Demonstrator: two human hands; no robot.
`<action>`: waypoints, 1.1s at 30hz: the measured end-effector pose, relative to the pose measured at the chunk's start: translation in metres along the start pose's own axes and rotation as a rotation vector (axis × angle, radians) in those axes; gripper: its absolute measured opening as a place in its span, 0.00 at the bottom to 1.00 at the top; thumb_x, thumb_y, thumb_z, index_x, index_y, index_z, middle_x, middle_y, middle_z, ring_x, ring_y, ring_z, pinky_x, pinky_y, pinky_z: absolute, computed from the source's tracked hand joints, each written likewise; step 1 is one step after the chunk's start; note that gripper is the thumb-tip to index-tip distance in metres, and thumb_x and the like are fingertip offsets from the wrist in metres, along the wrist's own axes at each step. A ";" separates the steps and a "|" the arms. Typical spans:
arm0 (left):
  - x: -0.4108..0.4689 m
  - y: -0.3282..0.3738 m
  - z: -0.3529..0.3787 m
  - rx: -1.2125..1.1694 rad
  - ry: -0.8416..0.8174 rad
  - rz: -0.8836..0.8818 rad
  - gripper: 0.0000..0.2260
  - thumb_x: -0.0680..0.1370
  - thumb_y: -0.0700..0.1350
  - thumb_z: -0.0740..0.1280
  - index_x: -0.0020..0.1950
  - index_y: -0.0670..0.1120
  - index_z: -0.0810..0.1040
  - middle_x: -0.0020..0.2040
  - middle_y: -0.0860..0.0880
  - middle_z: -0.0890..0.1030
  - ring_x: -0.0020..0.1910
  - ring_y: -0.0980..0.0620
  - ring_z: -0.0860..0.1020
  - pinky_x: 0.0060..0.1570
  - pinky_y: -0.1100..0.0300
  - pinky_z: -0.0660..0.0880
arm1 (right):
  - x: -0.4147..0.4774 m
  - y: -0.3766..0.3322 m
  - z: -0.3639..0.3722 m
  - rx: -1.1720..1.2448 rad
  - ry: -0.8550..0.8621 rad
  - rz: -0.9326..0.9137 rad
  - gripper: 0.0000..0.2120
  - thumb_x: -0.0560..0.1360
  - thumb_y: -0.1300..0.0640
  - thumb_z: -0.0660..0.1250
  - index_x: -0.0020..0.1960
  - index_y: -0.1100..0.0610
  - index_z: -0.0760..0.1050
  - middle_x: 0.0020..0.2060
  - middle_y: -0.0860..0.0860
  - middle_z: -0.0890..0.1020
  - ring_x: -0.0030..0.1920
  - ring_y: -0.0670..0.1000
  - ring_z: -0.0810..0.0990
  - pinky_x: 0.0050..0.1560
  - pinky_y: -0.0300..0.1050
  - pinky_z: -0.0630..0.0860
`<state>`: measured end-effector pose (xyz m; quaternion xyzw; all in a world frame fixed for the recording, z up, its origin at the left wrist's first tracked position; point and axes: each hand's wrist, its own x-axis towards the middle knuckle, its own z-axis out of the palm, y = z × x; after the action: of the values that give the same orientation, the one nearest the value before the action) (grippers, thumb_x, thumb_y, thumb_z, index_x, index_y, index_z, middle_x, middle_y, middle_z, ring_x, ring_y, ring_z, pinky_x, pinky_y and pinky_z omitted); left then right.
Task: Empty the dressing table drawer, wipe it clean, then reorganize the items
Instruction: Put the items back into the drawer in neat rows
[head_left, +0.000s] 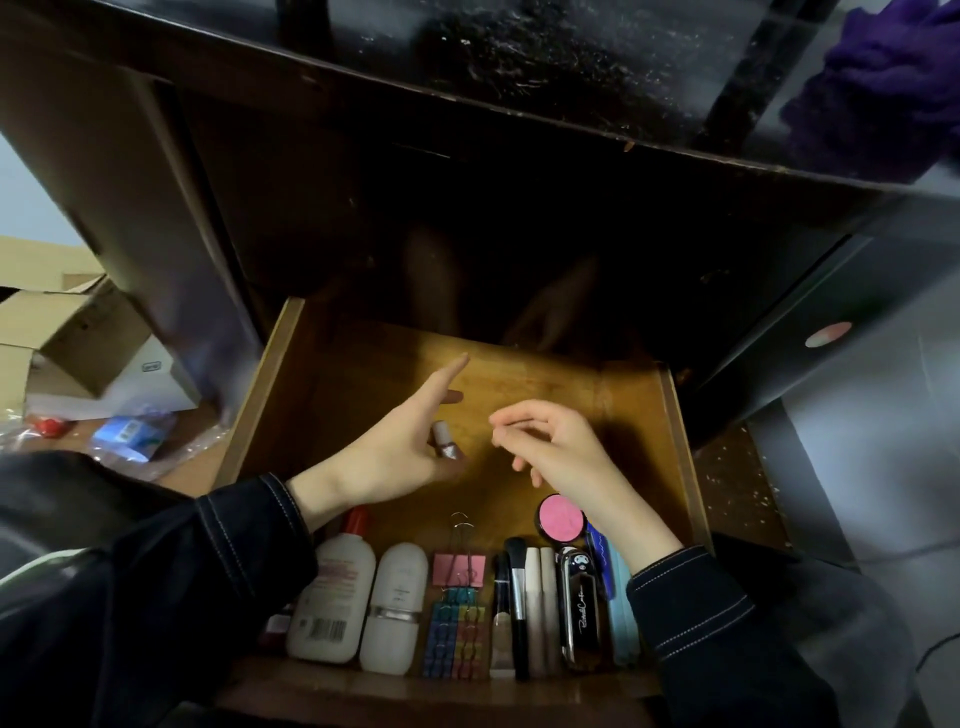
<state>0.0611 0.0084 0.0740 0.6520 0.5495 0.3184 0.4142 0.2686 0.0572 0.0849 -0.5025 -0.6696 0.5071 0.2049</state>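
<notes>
Left hand (395, 447): fingers straight and spread, reaching over the middle of the drawer (270, 389). A small glittery bottle (445, 441) sits between thumb and palm. Can't tell if it's clamped or just resting there.

Right hand (561, 447): just right of it, fingers loosely curled, thumb and forefinger nearly meeting. Nothing visible between them.

Drawer is pulled out from the dark table (519, 78), centre frame. Its upper half is bare wood. Along the lower edge there's a tidy row: white lotion bottle (332, 597), white roll-on (397, 608), binder clips (460, 569), brush (517, 597), black case (579, 613), with a pink compact (561, 517) just above. Purple cloth (883, 78) lies on the table, upper right.

Looks like the reorganise step, emptying and wiping likely done. Next move: place the small bottle in a free spot near the row without knocking the compact or clips.
</notes>
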 end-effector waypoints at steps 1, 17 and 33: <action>-0.001 -0.001 -0.001 0.026 0.007 0.018 0.51 0.73 0.38 0.76 0.81 0.59 0.45 0.76 0.45 0.65 0.61 0.66 0.76 0.56 0.58 0.80 | 0.001 0.000 0.005 0.001 0.010 -0.010 0.05 0.79 0.52 0.69 0.53 0.44 0.81 0.48 0.44 0.84 0.35 0.41 0.80 0.33 0.36 0.74; 0.000 -0.002 0.006 -0.002 -0.089 0.054 0.57 0.71 0.40 0.78 0.80 0.61 0.37 0.79 0.43 0.61 0.75 0.54 0.65 0.62 0.64 0.75 | 0.002 0.001 0.031 -0.014 -0.112 -0.137 0.05 0.72 0.48 0.72 0.47 0.45 0.83 0.43 0.46 0.85 0.45 0.50 0.83 0.45 0.52 0.82; -0.030 0.016 -0.059 0.423 0.293 0.027 0.11 0.75 0.49 0.73 0.57 0.52 0.80 0.45 0.58 0.80 0.41 0.59 0.79 0.42 0.54 0.80 | 0.008 0.005 0.011 0.492 0.082 0.308 0.10 0.75 0.58 0.75 0.56 0.58 0.84 0.46 0.54 0.87 0.35 0.49 0.79 0.31 0.39 0.72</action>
<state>0.0113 -0.0109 0.1163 0.6781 0.6495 0.2929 0.1804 0.2589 0.0588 0.0736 -0.5535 -0.4337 0.6585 0.2681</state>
